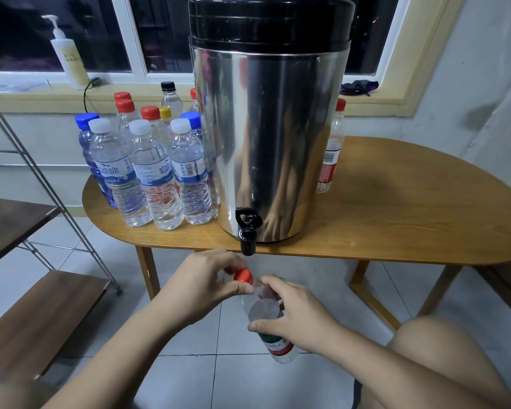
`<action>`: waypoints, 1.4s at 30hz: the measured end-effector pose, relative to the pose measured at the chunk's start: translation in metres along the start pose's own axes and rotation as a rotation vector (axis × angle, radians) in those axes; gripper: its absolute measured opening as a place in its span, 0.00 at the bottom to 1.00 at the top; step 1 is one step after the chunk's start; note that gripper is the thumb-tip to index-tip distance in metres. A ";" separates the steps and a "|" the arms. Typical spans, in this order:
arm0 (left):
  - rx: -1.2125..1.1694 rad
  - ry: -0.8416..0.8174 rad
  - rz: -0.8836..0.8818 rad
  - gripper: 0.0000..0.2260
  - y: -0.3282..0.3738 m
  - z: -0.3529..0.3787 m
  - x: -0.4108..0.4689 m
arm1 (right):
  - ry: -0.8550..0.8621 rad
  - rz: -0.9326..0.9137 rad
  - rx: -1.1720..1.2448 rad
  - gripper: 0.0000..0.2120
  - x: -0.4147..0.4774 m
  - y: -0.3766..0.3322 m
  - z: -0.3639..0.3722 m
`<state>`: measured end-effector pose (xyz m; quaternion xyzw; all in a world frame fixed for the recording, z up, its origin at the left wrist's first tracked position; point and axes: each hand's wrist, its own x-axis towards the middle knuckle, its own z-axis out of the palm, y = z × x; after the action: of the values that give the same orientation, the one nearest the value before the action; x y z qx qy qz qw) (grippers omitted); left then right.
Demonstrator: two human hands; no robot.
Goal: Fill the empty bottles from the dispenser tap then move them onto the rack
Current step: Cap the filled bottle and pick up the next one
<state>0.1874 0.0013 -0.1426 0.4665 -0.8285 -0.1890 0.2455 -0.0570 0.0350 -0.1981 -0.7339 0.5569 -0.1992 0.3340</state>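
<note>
Right grip (292, 312) curls round a clear bottle (281, 349), held tilted over the floor, just below the dispenser (272, 128) tap (247, 231) at the worktop (396, 216) edge. Left grip (204, 278) pinches the red cap (244, 275) at its neck.
</note>
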 end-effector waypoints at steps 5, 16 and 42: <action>-0.087 -0.089 0.031 0.18 -0.004 -0.007 -0.002 | -0.004 -0.007 -0.006 0.38 0.003 0.001 -0.004; 0.048 0.003 -0.031 0.21 -0.002 0.001 0.003 | 0.013 -0.011 -0.008 0.41 0.002 0.001 0.000; 0.157 0.343 -0.204 0.19 -0.062 -0.014 0.031 | 0.106 0.020 0.076 0.38 0.010 0.001 0.000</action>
<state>0.2235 -0.0575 -0.1578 0.5908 -0.7354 -0.0655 0.3254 -0.0542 0.0251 -0.2000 -0.7034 0.5733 -0.2554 0.3335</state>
